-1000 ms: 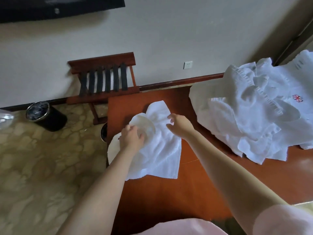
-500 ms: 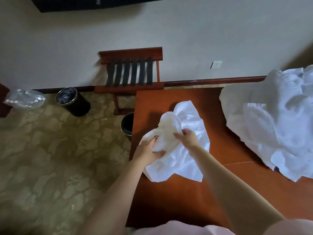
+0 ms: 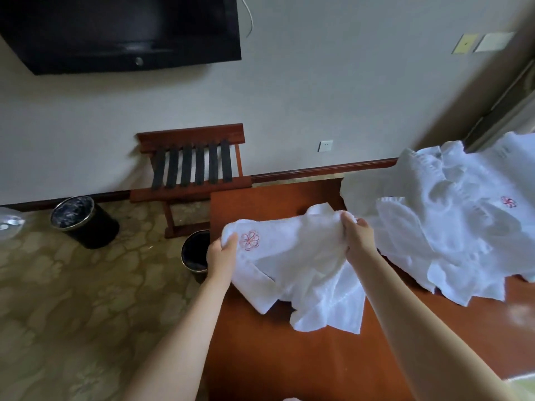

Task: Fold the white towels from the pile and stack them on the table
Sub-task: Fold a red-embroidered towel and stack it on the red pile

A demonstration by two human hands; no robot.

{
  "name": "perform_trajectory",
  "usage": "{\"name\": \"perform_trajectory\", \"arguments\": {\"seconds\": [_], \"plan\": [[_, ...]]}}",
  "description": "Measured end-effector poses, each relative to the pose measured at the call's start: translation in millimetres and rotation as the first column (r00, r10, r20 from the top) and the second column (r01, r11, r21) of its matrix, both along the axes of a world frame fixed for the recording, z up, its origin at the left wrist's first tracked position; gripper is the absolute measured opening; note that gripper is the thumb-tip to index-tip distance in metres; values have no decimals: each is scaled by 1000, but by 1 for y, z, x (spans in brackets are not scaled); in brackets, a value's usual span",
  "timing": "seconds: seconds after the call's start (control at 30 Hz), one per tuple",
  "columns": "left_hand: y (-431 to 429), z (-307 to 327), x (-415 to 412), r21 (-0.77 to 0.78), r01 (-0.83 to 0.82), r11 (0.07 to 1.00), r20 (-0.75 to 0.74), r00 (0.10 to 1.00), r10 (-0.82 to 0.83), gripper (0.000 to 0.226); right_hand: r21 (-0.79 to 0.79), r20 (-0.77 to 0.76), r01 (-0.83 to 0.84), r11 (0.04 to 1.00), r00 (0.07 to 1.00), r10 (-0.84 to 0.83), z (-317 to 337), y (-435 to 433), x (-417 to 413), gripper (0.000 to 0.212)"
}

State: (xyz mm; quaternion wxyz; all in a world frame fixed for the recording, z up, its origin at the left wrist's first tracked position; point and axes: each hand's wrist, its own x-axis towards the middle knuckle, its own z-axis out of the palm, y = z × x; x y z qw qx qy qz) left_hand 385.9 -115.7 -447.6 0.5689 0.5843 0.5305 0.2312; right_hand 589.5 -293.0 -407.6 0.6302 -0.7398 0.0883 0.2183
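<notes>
A white towel [image 3: 301,267] with a red flower emblem is stretched between my hands above the left part of the brown wooden table [image 3: 289,357]. My left hand [image 3: 221,256] grips its left top corner beside the emblem. My right hand [image 3: 357,238] grips its right top corner. The towel's lower part hangs crumpled, with its lowest edge on or just above the tabletop. A pile of white towels [image 3: 451,221] lies on the right side of the table, one showing a red emblem.
A wooden luggage rack [image 3: 191,166] stands against the wall behind the table. One black waste bin [image 3: 195,253] sits at the table's left edge, another [image 3: 82,221] farther left on the patterned floor. A black TV [image 3: 121,30] hangs on the wall.
Both hands have moved apart to the towel's top corners and lifted it, spreading the bunched cloth wide so the emblem shows.
</notes>
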Motion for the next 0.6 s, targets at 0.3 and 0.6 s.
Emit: {"name": "perform_trajectory", "arguments": {"seconds": [0.3,0.6], "plan": [[-28,-62,-52,-134,131,982,-369,913,-172,71,-452,160,-398,799,845,511,-45,2,-66,89],[-38,-82,-46,-255,52,966,-424,892,-160,25,-657,-68,-640,399,577,814,-74,-18,-95,100]]}}
